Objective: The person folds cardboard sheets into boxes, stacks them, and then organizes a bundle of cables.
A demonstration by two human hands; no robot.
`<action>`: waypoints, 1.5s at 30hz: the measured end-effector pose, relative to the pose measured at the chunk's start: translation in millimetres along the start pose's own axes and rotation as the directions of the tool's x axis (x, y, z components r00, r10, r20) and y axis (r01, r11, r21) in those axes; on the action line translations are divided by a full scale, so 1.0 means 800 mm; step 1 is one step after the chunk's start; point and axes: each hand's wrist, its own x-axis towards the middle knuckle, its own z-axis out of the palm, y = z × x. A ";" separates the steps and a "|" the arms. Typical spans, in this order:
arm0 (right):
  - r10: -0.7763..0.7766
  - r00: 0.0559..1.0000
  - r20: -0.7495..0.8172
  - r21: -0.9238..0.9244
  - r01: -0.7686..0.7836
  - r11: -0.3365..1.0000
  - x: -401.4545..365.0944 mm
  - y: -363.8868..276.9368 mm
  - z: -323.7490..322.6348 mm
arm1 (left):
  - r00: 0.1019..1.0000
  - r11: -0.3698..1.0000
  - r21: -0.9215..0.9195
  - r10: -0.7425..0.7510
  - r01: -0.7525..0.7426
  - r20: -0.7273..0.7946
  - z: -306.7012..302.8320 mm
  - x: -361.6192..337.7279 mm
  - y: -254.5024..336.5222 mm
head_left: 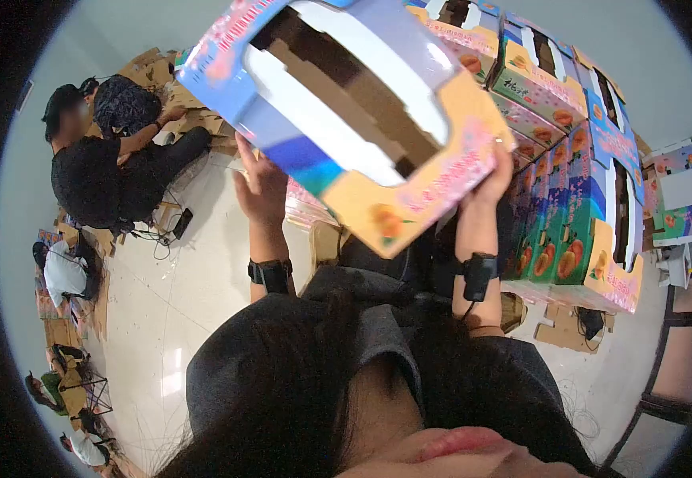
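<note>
A printed cardboard fruit box point(441, 187) is held up in front of me, tilted, with peach pictures and pink blossom on its sides. Through a long cut-out in its top, edged with white flaps, its brown inside shows. My left hand point(263, 187) presses against the box's lower left side, fingers partly hidden behind it. At the right end, my right hand point(488, 183) grips a corner, its thumb near the edge. Both wrists carry black straps with small devices.
Matching fruit boxes point(573, 211) are stacked at my right. Flattened cardboard point(569, 328) lies on the floor point(171, 299). A person in black point(91, 179) sits at the left near cardboard and cables, with other people farther along the wall. Printed sheets point(680, 191) are at far right.
</note>
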 end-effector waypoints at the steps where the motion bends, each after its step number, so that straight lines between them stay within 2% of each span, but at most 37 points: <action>1: -0.049 0.997 -0.066 0.000 0.049 0.999 0.008 -0.017 -0.011 | 0.999 0.994 -0.113 -0.016 0.012 -0.033 0.010 0.000 0.003; 3: -0.115 0.983 -0.142 -0.017 0.114 0.993 0.028 -0.045 -0.057 | 0.992 0.940 -0.317 -0.123 0.124 0.024 -0.029 -0.005 -0.013; 4: -0.172 0.983 -0.068 -0.003 0.172 0.985 0.032 -0.061 -0.074 | 0.983 0.894 -0.410 -0.170 0.181 0.064 -0.038 -0.007 -0.018; 5: -0.228 0.974 0.002 0.016 0.228 0.973 0.032 -0.077 -0.093 | 0.979 0.946 -0.251 -0.204 0.203 0.020 -0.045 -0.014 -0.026; 7: -0.338 0.940 -0.033 -0.056 0.336 0.940 0.024 -0.112 -0.104 | 0.963 0.962 0.082 -0.255 0.261 -0.082 -0.044 -0.031 -0.036; 8: -0.371 0.928 -0.047 -0.084 0.366 0.927 0.019 -0.124 -0.115 | 0.971 0.972 0.001 -0.237 0.237 0.031 -0.062 -0.035 -0.044; 11: -0.470 0.880 -0.072 -0.157 0.456 0.876 0.012 -0.159 -0.143 | 0.955 0.963 0.125 -0.255 0.237 0.151 -0.083 -0.049 -0.054; 13: -0.538 0.839 -0.080 -0.202 0.515 0.833 0.013 -0.179 -0.153 | 0.936 0.944 0.103 -0.326 0.315 0.130 -0.080 -0.054 -0.052; 14: -0.515 0.856 0.049 -0.126 0.517 0.847 0.013 -0.177 -0.157 | 0.932 0.940 0.104 -0.337 0.325 0.132 -0.076 -0.055 -0.052; 17: -0.453 0.881 -0.135 -0.099 0.443 0.891 0.006 -0.158 -0.122 | 0.934 0.944 0.140 -0.321 0.300 0.159 -0.055 -0.060 -0.058; 18: -0.394 0.919 -0.026 -0.077 0.391 0.917 0.008 -0.154 -0.122 | 0.955 0.960 0.081 -0.275 0.267 0.112 -0.052 -0.054 -0.072; 21: -0.323 0.946 -0.014 -0.279 0.306 0.910 0.021 -0.146 -0.126 | 0.980 0.980 -0.027 -0.198 0.199 0.024 -0.023 -0.049 -0.071; 22: -0.292 0.953 -0.076 -0.313 0.255 0.915 0.002 -0.139 -0.082 | 0.978 0.976 -0.087 -0.202 0.198 -0.043 -0.008 -0.051 -0.067; 25: -0.242 0.969 -0.049 -0.315 0.215 0.924 -0.008 -0.137 -0.062 | 0.970 0.967 -0.183 -0.202 0.176 -0.134 -0.021 -0.051 -0.078; 26: -0.158 0.981 -0.110 -0.281 0.122 0.952 -0.021 -0.144 -0.053 | 0.947 0.950 -0.226 -0.258 0.214 -0.191 -0.022 -0.051 -0.079; 27: -0.103 0.992 0.077 -0.174 0.115 0.978 -0.023 -0.145 -0.054 | 0.917 0.930 -0.270 -0.316 0.248 -0.245 -0.011 -0.049 -0.072; 29: -0.046 0.895 0.444 0.032 0.035 0.999 -0.026 -0.148 -0.056 | 0.858 0.893 -0.340 -0.405 0.297 -0.315 0.012 -0.052 -0.062; 31: -0.041 0.813 0.581 0.068 0.002 0.998 -0.034 -0.151 -0.051 | 0.815 0.862 -0.391 -0.464 0.323 -0.349 0.041 -0.059 -0.056; 32: -0.056 0.817 0.574 0.041 0.040 0.998 -0.046 -0.150 -0.046 | 0.800 0.863 -0.375 -0.474 0.340 -0.367 0.059 -0.063 -0.056; 35: -0.064 0.852 0.519 -0.144 0.161 0.976 -0.074 -0.147 -0.036 | 0.635 0.663 -0.469 -0.732 0.584 -0.245 0.088 -0.079 -0.052; 37: -0.051 0.867 0.496 -0.285 0.218 0.934 -0.092 -0.144 -0.029 | 0.651 0.527 -0.591 -0.759 0.611 -0.002 0.117 -0.087 -0.048; 38: -0.042 0.870 0.491 -0.343 0.236 0.909 -0.096 -0.143 -0.026 | 0.636 0.495 -0.628 -0.772 0.600 -0.002 0.132 -0.088 -0.047; 41: -0.020 0.895 0.446 -0.512 0.274 0.814 -0.112 -0.137 -0.016 | 0.652 0.411 -0.624 -0.727 0.664 0.215 0.147 -0.092 -0.061; 43: -0.053 0.910 0.412 -0.551 0.294 0.781 -0.112 -0.134 -0.006 | 0.613 0.342 -0.605 -0.722 0.719 0.320 0.157 -0.092 -0.071; 45: -0.117 0.917 0.381 -0.549 0.326 0.770 -0.102 -0.126 0.002 | 0.639 0.377 -0.624 -0.722 0.685 0.265 0.174 -0.098 -0.072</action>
